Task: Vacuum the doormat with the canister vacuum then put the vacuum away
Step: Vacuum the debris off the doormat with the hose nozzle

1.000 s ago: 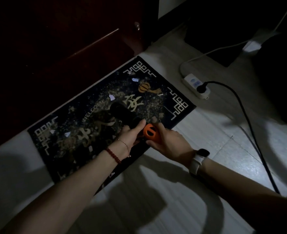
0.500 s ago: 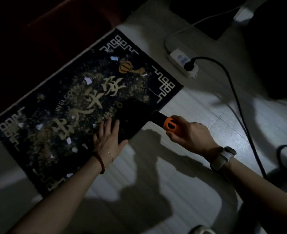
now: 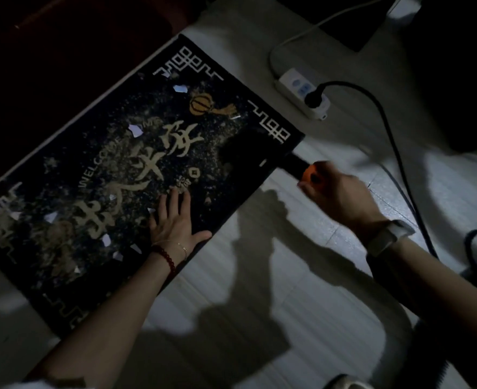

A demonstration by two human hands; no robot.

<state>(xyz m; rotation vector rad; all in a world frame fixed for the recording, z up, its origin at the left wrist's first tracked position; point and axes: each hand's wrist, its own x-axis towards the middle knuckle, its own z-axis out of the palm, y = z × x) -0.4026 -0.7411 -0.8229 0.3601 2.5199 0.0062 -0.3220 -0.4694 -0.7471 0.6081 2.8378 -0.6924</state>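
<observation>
Dark doormat [image 3: 97,175] flat on pale tiles, gold lettering, paper scraps scattered across, black vacuum nozzle [image 3: 248,161] at its right corner

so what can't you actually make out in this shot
- Vacuum nozzle, head view: a dark shape on the dark doormat; its outline is lost in the low light.
- Right hand, head view: blurred, so its grip on the orange handle is unclear.
- Canister body, head view: not visible.
- Black cord from the power strip, head view: cut off by the right edge.
- Furniture, head view: too dark.

White power strip [image 3: 301,92] on tiled floor [image 3: 287,276].
</observation>
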